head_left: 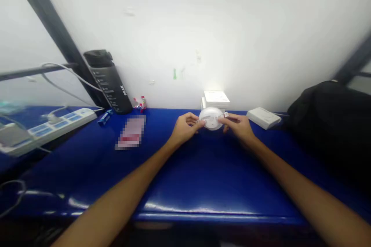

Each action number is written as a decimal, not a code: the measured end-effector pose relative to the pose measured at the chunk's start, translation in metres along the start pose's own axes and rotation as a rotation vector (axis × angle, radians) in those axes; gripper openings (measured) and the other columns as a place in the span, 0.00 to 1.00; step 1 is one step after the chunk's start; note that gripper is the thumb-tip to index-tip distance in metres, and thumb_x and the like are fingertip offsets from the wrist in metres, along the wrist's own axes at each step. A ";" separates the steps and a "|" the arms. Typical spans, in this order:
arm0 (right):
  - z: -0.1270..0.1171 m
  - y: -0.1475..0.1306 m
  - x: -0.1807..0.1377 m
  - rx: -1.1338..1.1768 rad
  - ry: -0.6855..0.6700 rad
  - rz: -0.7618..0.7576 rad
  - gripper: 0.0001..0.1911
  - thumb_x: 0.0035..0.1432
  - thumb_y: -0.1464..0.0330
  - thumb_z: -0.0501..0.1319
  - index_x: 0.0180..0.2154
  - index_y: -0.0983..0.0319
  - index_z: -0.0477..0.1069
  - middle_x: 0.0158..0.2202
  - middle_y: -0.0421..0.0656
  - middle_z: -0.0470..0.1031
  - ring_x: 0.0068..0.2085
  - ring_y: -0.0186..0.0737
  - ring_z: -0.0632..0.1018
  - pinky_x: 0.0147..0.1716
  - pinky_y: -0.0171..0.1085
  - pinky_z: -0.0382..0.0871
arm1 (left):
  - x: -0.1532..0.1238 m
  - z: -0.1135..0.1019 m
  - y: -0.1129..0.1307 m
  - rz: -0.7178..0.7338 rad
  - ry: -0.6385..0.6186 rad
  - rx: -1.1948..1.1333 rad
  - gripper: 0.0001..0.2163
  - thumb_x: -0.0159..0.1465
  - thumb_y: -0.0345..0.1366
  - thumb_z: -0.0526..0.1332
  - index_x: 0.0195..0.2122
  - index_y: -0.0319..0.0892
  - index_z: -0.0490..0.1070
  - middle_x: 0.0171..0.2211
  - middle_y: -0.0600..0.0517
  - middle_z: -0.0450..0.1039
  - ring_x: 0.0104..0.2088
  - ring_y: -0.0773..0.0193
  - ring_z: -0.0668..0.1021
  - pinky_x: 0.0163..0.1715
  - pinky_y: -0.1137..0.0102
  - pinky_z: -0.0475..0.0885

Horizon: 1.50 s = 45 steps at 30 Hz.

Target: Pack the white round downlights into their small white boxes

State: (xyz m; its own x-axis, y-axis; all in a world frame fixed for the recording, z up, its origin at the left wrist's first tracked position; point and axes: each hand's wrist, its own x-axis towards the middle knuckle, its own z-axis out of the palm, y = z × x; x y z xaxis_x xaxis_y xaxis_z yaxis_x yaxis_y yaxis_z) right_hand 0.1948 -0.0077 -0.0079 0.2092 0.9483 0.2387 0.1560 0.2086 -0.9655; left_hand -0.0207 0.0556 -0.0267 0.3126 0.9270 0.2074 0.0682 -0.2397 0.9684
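Observation:
Both hands hold a round white plastic device [211, 119], likely a smoke detector, just above the blue table top [208, 177]. My left hand [185, 128] grips its left edge, and my right hand [234, 125] grips its right edge. A small white tag [226, 114] shows near my right thumb. The fingers hide parts of the device's rim, and its underside is out of sight.
A white box [216, 98] stands behind the device, and a white flat box [263, 118] lies to the right. Left are a pixelated packet [131, 132], a blue packet [104, 117], a black bottle [108, 82], and a power strip [49, 131]. A black bag [327, 119] sits far right.

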 end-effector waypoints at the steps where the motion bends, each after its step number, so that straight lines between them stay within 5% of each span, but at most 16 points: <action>1: 0.000 -0.001 0.000 0.000 -0.003 -0.006 0.22 0.42 0.50 0.77 0.29 0.62 0.82 0.20 0.39 0.75 0.25 0.37 0.73 0.30 0.38 0.66 | 0.000 0.000 0.000 -0.002 -0.003 0.020 0.26 0.48 0.55 0.79 0.36 0.39 0.75 0.31 0.47 0.80 0.32 0.59 0.82 0.25 0.68 0.80; 8: -0.002 -0.003 -0.001 0.013 -0.083 -0.001 0.21 0.45 0.50 0.77 0.25 0.61 0.79 0.21 0.39 0.74 0.26 0.37 0.72 0.30 0.38 0.66 | 0.000 -0.004 0.003 -0.027 -0.006 0.092 0.25 0.50 0.55 0.77 0.35 0.39 0.77 0.26 0.50 0.77 0.20 0.67 0.74 0.14 0.73 0.70; 20: 0.001 -0.004 -0.002 0.104 -0.080 0.061 0.25 0.44 0.49 0.78 0.32 0.64 0.82 0.18 0.36 0.71 0.23 0.34 0.70 0.28 0.36 0.64 | -0.003 -0.002 0.003 -0.068 -0.028 0.138 0.26 0.50 0.58 0.75 0.35 0.40 0.75 0.25 0.55 0.73 0.18 0.71 0.67 0.19 0.73 0.63; 32: 0.006 0.004 -0.005 0.041 0.092 0.031 0.28 0.44 0.47 0.77 0.39 0.62 0.86 0.31 0.45 0.83 0.15 0.28 0.62 0.13 0.36 0.51 | 0.001 -0.001 -0.003 0.030 0.058 0.194 0.19 0.53 0.53 0.73 0.31 0.41 0.74 0.22 0.58 0.65 0.24 0.69 0.66 0.27 0.73 0.58; 45: 0.008 0.003 -0.007 -0.068 0.200 -0.044 0.33 0.43 0.44 0.76 0.40 0.65 0.86 0.32 0.49 0.85 0.13 0.31 0.65 0.10 0.37 0.57 | 0.000 0.001 -0.007 0.011 0.027 0.165 0.21 0.54 0.55 0.72 0.31 0.42 0.73 0.21 0.58 0.66 0.24 0.67 0.70 0.28 0.72 0.62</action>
State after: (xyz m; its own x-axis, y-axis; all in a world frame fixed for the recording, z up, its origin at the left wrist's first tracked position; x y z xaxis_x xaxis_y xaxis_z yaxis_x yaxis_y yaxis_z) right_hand 0.1857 -0.0116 -0.0132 0.3871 0.8707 0.3033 0.2331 0.2258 -0.9459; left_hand -0.0201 0.0572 -0.0335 0.2892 0.9308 0.2235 0.2205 -0.2920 0.9307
